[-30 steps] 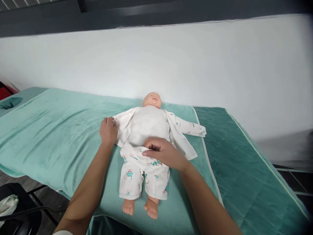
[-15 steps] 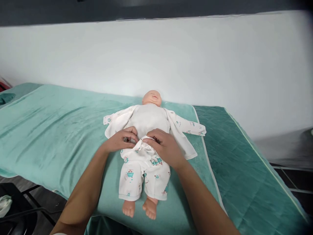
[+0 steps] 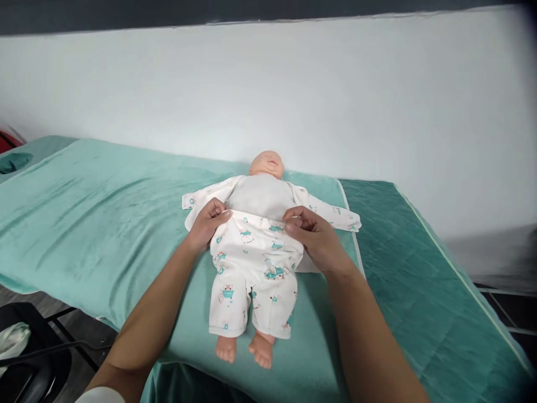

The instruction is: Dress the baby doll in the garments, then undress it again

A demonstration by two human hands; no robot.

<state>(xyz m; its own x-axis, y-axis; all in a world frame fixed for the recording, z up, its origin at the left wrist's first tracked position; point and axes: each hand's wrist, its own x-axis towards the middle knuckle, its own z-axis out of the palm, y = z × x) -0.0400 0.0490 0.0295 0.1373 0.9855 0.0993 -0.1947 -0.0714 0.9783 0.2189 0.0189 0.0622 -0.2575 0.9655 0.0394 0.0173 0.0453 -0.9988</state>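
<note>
Nearest the camera, two bare forearms reach up from the bottom edge. The left hand point(image 3: 206, 223) and the right hand point(image 3: 315, 237) each pinch the top hem of the printed trousers point(image 3: 251, 268), fingers curled shut on the cloth at either side of the doll's waist. Half a second ago both hands sat close together at the middle of the belly with the waistband bunched low; now they are spread apart and the hem lies higher, across the lower chest. A second ago the left hand lay out on the jacket sleeve instead.

The baby doll point(image 3: 260, 193) lies on its back in the middle of the padded table, head towards the wall, bare feet point(image 3: 244, 349) towards the camera. Its own arms are hidden inside the open jacket point(image 3: 335, 215), and the right hand covers part of that jacket's flap. The fingertips under the hem cannot be seen.

The trousers are soft white knit with small teal pictures. The towel point(image 3: 104, 207) under the doll is plush and pale green; beside it a darker quilted green cover point(image 3: 411, 268) shows. Behind stands a plain white wall point(image 3: 293, 89). At lower left a dark chair point(image 3: 37, 358) is cut off by the frame.
</note>
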